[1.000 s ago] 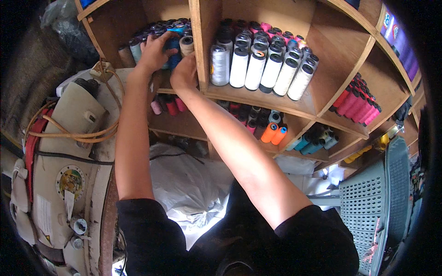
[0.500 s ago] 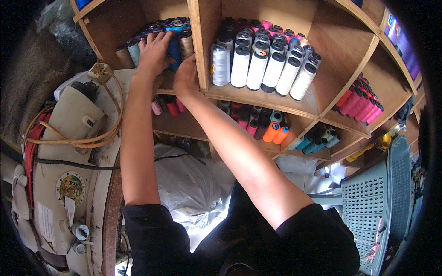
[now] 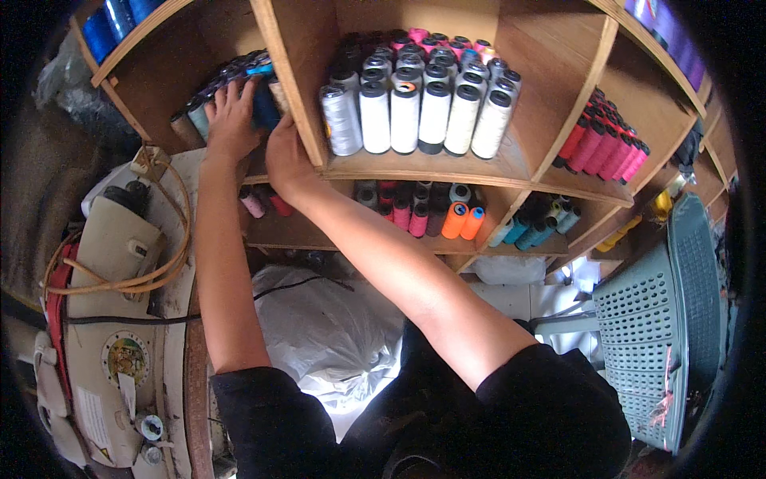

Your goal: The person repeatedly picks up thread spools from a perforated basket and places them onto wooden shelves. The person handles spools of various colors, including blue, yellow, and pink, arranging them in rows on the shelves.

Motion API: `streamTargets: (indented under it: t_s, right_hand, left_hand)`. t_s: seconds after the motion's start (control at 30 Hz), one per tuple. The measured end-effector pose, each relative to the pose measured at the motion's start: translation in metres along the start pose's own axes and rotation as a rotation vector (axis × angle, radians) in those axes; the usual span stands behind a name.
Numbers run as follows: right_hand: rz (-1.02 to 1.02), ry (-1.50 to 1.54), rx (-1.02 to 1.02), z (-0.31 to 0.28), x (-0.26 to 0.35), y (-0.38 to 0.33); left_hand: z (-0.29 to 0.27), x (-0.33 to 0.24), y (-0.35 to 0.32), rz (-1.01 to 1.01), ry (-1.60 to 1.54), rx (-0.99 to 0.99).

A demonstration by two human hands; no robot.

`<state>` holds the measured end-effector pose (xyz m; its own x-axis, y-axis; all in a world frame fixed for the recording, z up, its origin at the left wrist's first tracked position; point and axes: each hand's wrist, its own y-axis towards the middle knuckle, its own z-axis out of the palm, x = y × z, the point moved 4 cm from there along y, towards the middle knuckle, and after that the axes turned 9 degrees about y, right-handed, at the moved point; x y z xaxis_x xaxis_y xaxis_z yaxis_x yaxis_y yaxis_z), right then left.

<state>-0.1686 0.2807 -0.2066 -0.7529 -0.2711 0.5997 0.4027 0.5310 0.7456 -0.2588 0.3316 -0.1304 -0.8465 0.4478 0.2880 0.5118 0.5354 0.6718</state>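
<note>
1. Left hand (image 3: 231, 116): reaching up into the upper left compartment of the wooden shelf (image 3: 299, 88), palm spread flat over a cluster of thread cones (image 3: 231, 80), fingers splayed across their round tops; pressed against them rather than closed round one.
2. Right hand (image 3: 286, 156): just beside the left, tucked against the upright plywood divider, fingers curled out of sight behind a dark blue cone (image 3: 265, 108); cannot tell whether gripping it or merely touching.
3. Cones in that compartment: mostly dark blue and teal, a few pale cardboard tubes, packed tightly, tops leaning outward.
4. Next compartment to the right: white spools (image 3: 415, 116) in a neat front row, smooth wound thread with black caps; grey and pink ones behind.
5. Lower compartment: orange cones (image 3: 461, 222) with blue caps, pink and red ones beside them, teal cones (image 3: 527, 231) farther right.
6. Far right compartment: red and magenta spools (image 3: 606, 148), slim, stacked slanting.
7. Shelf: bare plywood, smooth pale brown faces, layered edges.
8. Left of the arms: cream sewing machine (image 3: 112, 263), worn enamel, with a tan cord (image 3: 171, 231) looped over it.
9. Below the shelf: crinkled translucent plastic bag (image 3: 327, 327).
10. Right side: grey-green plastic chair (image 3: 662, 319), perforated lattice back.
</note>
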Motion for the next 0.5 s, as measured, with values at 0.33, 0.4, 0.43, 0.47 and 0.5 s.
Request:
streamTargets:
  t_s: [0.33, 0.4, 0.43, 0.47, 0.5]
  right_hand:
    - [-0.952, 0.171, 0.449, -0.128, 0.020, -0.107]
    - [-1.226, 0.058, 0.525, -0.177, -0.004, -0.114]
    - [-1.338, 0.004, 0.525, -0.207, -0.012, -0.109]
    - [-1.454, -0.042, 0.514, -0.236, -0.013, -0.103]
    - [-1.478, -0.127, 0.562, -0.268, -0.023, -0.095]
  left_hand:
    - [-0.001, 0.055, 0.010, -0.249, -0.060, -0.079]
    - [-0.031, 0.052, 0.011, -0.261, -0.146, -0.397]
    - [-0.054, 0.052, 0.012, -0.165, -0.221, -0.554]
    - [-0.054, 0.077, 0.017, -0.214, -0.542, -0.691]
    - [-0.083, 0.045, 0.014, -0.329, -0.533, -0.833]
